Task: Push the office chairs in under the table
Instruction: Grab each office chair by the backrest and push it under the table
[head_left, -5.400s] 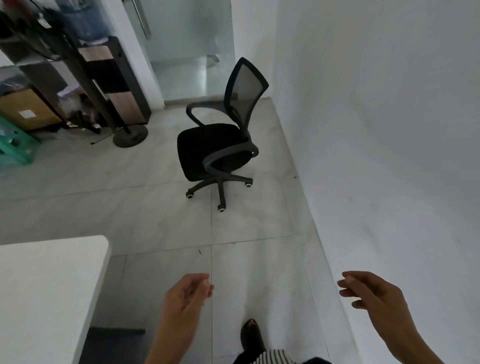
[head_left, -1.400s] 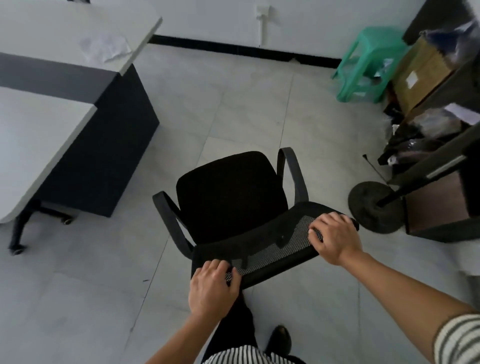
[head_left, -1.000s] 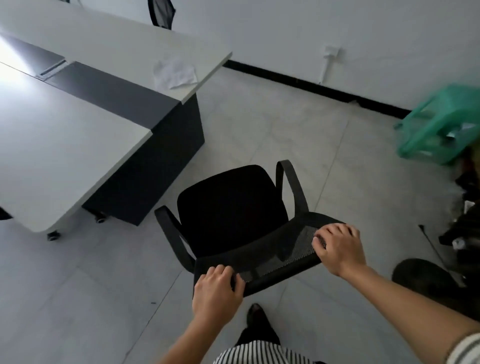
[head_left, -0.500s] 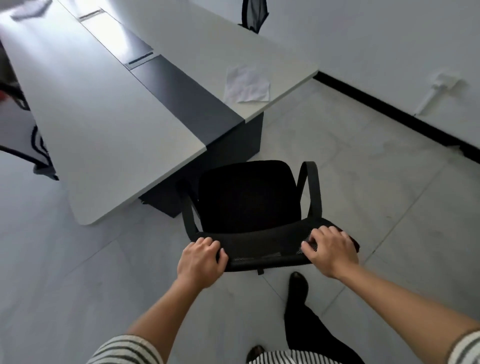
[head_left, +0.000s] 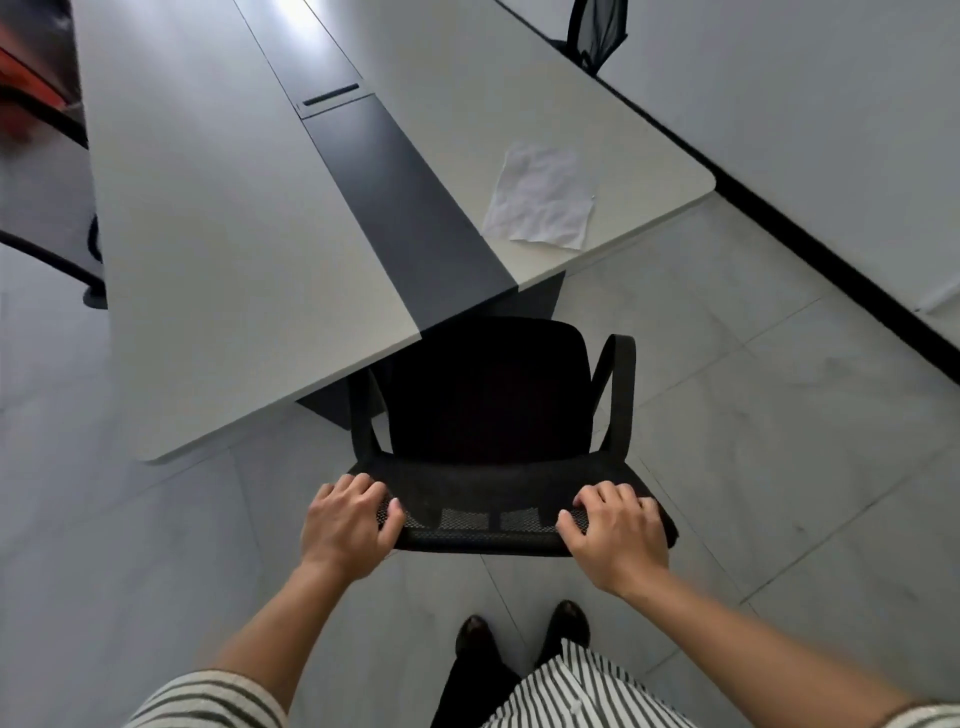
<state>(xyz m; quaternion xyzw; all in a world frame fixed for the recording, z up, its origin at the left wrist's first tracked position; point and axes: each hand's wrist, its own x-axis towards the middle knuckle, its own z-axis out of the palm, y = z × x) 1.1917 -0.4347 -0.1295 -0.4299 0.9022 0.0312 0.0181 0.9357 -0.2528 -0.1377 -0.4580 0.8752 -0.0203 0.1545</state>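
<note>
The office chair's (head_left: 488, 395) base and wheels are lost beneath its own seat and mesh back. The seat's front left corner and the fore end of its left armrest (head_left: 363, 415) are covered by the near edge of the desk (head_left: 218, 208). Past the desk's far right edge a second chair (head_left: 597, 26) shows only a slice of dark back, cut off at the top, and off the desk's left edge a red and black shape (head_left: 23, 88) is too blurred to name.

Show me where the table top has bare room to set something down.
The whole left panel of the table, from its near edge to the dark strip, is bare. The right panel is bare beyond the paper. The near end is crowded: the chair stands at the edge, left hand and right hand gripping its backrest.
</note>
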